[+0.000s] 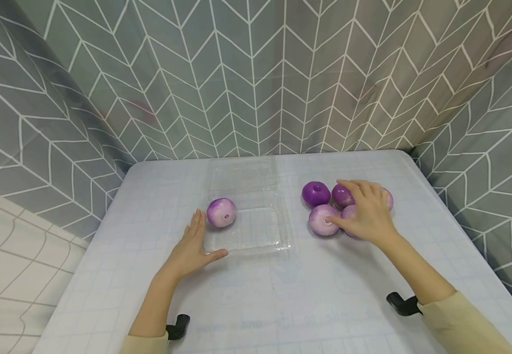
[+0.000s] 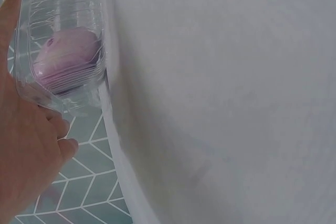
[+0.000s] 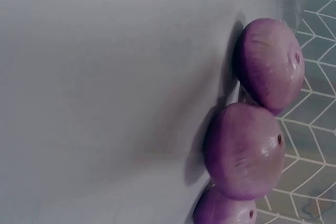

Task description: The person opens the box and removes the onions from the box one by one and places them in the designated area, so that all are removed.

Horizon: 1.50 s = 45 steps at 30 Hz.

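Observation:
A clear plastic clamshell box (image 1: 260, 246) lies with its lid (image 1: 242, 174) folded back. One purple onion (image 1: 221, 213) sits in its left part, also visible through the plastic wall in the left wrist view. My left hand (image 1: 188, 253) rests against the box's near left corner, fingers straight and thumb along the front edge. To the right, my right hand (image 1: 371, 214) reaches over a cluster of several purple onions (image 1: 324, 220), thumb and fingers spread apart. It partly hides the onions beneath. The right wrist view shows onions (image 3: 244, 150) side by side, without the hand.
A white cloth-covered table (image 1: 273, 305) carries everything. Grey curtains with white zigzag lines (image 1: 256, 78) hang behind it and at both sides. Black wrist straps (image 1: 403, 304) stick out beside the sleeves.

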Motion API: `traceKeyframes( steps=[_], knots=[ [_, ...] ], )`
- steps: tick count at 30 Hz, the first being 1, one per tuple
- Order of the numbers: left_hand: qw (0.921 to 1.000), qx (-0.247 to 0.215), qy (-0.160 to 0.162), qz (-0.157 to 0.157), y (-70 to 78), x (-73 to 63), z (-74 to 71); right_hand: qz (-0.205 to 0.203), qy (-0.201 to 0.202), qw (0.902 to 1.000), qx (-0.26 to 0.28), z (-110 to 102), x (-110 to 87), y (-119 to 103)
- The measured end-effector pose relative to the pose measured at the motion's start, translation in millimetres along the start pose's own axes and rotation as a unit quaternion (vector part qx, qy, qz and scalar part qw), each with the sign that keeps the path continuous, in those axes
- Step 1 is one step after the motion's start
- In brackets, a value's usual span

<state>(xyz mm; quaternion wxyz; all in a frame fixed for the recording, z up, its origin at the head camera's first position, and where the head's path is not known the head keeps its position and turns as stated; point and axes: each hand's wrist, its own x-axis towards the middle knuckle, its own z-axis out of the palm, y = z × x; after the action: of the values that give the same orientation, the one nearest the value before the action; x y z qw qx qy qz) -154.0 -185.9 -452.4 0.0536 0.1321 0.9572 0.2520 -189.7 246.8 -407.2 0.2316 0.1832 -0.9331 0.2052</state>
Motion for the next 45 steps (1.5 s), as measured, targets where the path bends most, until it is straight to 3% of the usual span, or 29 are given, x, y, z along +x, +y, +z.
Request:
traceKeyframes(
  steps=[18, 45],
  knots=[
    [1.0, 0.008, 0.004, 0.003, -2.1, 0.6, 2.4, -0.075, 0.017, 0.9963, 0.038, 24.7, 35.0, -35.8],
    [0.9999, 0.011, 0.008, 0.005, -3.0, -0.1, 1.3, -0.133, 0.0, 0.9889, 0.066, 47.6, 67.3, -93.6]
  ],
)
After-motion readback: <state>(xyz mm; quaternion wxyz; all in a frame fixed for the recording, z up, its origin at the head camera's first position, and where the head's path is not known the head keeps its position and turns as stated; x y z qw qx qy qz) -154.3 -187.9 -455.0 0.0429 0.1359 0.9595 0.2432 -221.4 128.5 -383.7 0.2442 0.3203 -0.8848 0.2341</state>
